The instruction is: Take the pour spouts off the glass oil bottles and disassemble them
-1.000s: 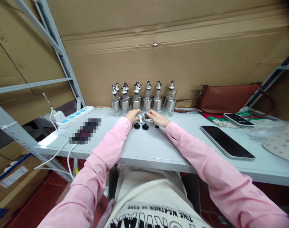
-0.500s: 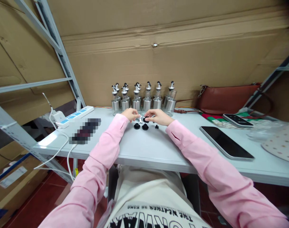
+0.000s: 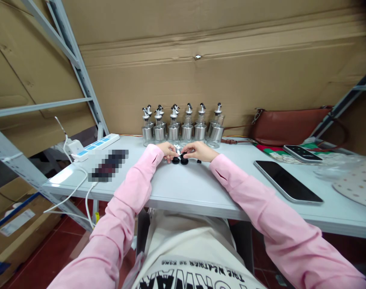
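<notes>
My left hand (image 3: pixel 167 150) and my right hand (image 3: pixel 198 151) meet fingertip to fingertip low over the white table (image 3: pixel 183 188). Between the fingers sits a small silver spout part (image 3: pixel 179 153), pinched by the left hand, and a small black part (image 3: pixel 183 155), pinched by the right. Two round black caps (image 3: pixel 175 161) (image 3: pixel 184 161) lie on the table just under the fingers, and a tiny black piece (image 3: pixel 198 161) lies to their right. Just behind the hands stands a row of several glass bottles with steel bands and spouts (image 3: pixel 183 127).
A power strip (image 3: pixel 98 144) with a charger and white cable lies at the left, beside a blurred dark object (image 3: pixel 109 164). At the right are a tablet (image 3: pixel 287 181), a remote (image 3: pixel 302 153), a brown bag (image 3: pixel 287 125) and a perforated white board (image 3: pixel 356 182). Cardboard backs the table.
Both hands have come down from slightly above the table to just over the two black caps, with the fingertips closer together. The bottles and everything else stay put.
</notes>
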Demonstrator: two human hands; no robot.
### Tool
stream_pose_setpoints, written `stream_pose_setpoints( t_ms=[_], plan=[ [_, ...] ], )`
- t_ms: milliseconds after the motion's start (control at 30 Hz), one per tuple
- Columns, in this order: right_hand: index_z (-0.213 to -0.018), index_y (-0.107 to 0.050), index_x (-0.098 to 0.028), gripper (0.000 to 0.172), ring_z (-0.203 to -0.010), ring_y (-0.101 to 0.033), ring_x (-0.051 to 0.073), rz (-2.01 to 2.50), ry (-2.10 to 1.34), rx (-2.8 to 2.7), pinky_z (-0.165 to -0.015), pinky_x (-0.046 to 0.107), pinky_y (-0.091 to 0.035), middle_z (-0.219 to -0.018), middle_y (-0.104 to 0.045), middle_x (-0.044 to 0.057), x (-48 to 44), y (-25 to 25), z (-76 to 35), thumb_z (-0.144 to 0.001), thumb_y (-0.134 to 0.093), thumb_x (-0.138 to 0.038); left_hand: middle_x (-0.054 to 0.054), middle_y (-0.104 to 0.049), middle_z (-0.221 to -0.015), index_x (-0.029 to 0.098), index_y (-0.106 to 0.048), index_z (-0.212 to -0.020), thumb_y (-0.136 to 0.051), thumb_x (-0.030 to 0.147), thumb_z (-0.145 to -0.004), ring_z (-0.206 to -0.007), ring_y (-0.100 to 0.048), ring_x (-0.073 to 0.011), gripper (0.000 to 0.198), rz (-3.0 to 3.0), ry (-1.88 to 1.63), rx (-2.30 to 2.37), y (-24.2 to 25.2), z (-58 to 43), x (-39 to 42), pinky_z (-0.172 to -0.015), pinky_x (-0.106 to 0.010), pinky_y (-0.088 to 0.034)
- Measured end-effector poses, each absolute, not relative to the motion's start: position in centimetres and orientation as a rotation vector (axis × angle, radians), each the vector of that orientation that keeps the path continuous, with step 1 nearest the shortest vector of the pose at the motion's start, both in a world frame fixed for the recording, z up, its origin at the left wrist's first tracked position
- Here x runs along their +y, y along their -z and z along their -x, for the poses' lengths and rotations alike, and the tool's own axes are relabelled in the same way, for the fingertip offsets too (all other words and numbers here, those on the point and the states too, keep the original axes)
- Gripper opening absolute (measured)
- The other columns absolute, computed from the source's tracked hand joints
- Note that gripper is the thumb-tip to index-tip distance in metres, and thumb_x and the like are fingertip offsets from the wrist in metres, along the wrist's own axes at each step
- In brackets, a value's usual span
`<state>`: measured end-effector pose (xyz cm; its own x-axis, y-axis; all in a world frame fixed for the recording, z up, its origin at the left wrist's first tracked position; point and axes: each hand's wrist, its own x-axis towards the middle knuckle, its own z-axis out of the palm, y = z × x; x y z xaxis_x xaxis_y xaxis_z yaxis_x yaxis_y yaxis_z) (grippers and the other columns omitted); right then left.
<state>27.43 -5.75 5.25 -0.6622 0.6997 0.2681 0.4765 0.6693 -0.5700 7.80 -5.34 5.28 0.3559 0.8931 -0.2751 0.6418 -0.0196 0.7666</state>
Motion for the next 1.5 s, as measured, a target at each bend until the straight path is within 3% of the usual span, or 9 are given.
stream_pose_setpoints(
  t_ms=[300,533,733,800,933,1067,1167,1300,1500],
  plan=[
    [-0.090,-0.071,-0.019,0.023,-0.071,-0.056,0.012,0.884,-0.453,-2.557,-0.068,0.022,-0.042,-0.081,-0.066,0.001,-5.9,-5.4,-27.2,-0.068,-0.064,-0.023,0.003,-0.058,-0.047,0.014,-0.051,-0.063,-0.074,0.033,-0.062,-0.042,-0.058,-0.0101,0.031,-1.783,-0.333,1.383,-5.2,-8.0,-5.3,-0.044,-0.018,-0.036],
    [-0.095,-0.069,-0.016,0.027,-0.068,-0.058,0.012,1.005,-0.522,-2.514,-0.068,0.022,-0.043,-0.075,-0.068,0.001,-6.4,-5.6,-27.0,-0.070,-0.062,-0.021,0.002,-0.059,-0.048,0.014,-0.050,-0.062,-0.070,0.030,-0.067,-0.042,-0.058,-0.0113,0.026,-1.782,-0.362,1.348,-5.1,-8.1,-5.3,-0.045,-0.019,-0.036],
    [-0.096,-0.066,-0.012,0.029,-0.068,-0.063,0.013,1.231,-0.467,-2.172,-0.069,0.022,-0.046,-0.080,-0.069,0.006,-6.2,-5.9,-27.3,-0.079,-0.043,-0.013,0.005,-0.056,-0.050,0.015,-0.056,-0.072,-0.056,0.025,-0.077,-0.034,-0.045,-0.0067,0.011,-2.059,-0.702,1.577,-5.2,-7.7,-4.8,-0.048,-0.022,-0.038],
    [-0.100,-0.065,-0.011,0.031,-0.075,-0.064,0.016,1.353,-0.275,-2.159,-0.075,0.025,-0.046,-0.084,-0.070,0.009,-5.8,-5.7,-27.4,-0.080,-0.041,-0.012,0.004,-0.058,-0.055,0.016,-0.058,-0.077,-0.053,0.019,-0.076,-0.040,-0.048,-0.0070,0.006,-2.190,-0.743,1.677,-5.1,-7.5,-4.5,-0.054,-0.022,-0.042],
    [-0.116,-0.057,-0.009,0.036,-0.099,-0.060,0.025,1.430,-0.023,-2.354,-0.085,0.032,-0.042,-0.103,-0.066,0.016,-5.0,-4.3,-27.5,-0.083,-0.044,-0.016,0.002,-0.063,-0.068,0.017,-0.061,-0.088,-0.059,0.017,-0.071,-0.058,-0.057,-0.0107,0.016,-2.300,-0.624,1.713,-4.5,-7.3,-4.2,-0.067,-0.023,-0.045],
    [-0.109,-0.060,-0.011,0.031,-0.106,-0.057,0.024,1.347,-0.033,-2.495,-0.088,0.030,-0.040,-0.111,-0.063,0.015,-4.5,-3.5,-27.2,-0.085,-0.041,-0.014,0.000,-0.066,-0.077,0.017,-0.062,-0.090,-0.061,0.021,-0.071,-0.069,-0.059,-0.0126,0.019,-2.330,-0.580,1.665,-4.2,-7.6,-4.1,-0.072,-0.024,-0.045],
    [-0.109,-0.059,-0.014,0.030,-0.102,-0.059,0.020,1.296,-0.127,-2.524,-0.087,0.028,-0.041,-0.109,-0.064,0.012,-4.6,-3.5,-26.9,-0.085,-0.043,-0.014,0.000,-0.066,-0.080,0.017,-0.063,-0.089,-0.062,0.022,-0.070,-0.069,-0.058,-0.0121,0.020,-2.340,-0.563,1.629,-4.2,-7.7,-4.1,-0.071,-0.023,-0.045],
    [-0.120,-0.049,-0.013,0.040,-0.088,-0.062,0.016,1.291,-0.236,-2.424,-0.081,0.026,-0.044,-0.107,-0.064,0.011,-4.9,-3.7,-26.7,-0.080,-0.052,-0.015,-0.001,-0.066,-0.080,0.015,-0.064,-0.088,-0.064,0.023,-0.068,-0.068,-0.057,-0.0120,0.021,-2.357,-0.560,1.609,-4.2,-7.8,-3.9,-0.069,-0.023,-0.044],
    [-0.094,-0.063,-0.012,0.021,-0.078,-0.062,0.013,1.278,-0.251,-2.411,-0.077,0.024,-0.045,-0.091,-0.068,0.008,-5.3,-4.1,-26.6,-0.080,-0.047,-0.009,-0.001,-0.065,-0.076,0.016,-0.063,-0.083,-0.063,0.026,-0.070,-0.071,-0.057,-0.0132,0.017,-2.413,-0.616,1.641,-3.3,-7.9,-3.5,-0.068,-0.023,-0.043]
  ],
)
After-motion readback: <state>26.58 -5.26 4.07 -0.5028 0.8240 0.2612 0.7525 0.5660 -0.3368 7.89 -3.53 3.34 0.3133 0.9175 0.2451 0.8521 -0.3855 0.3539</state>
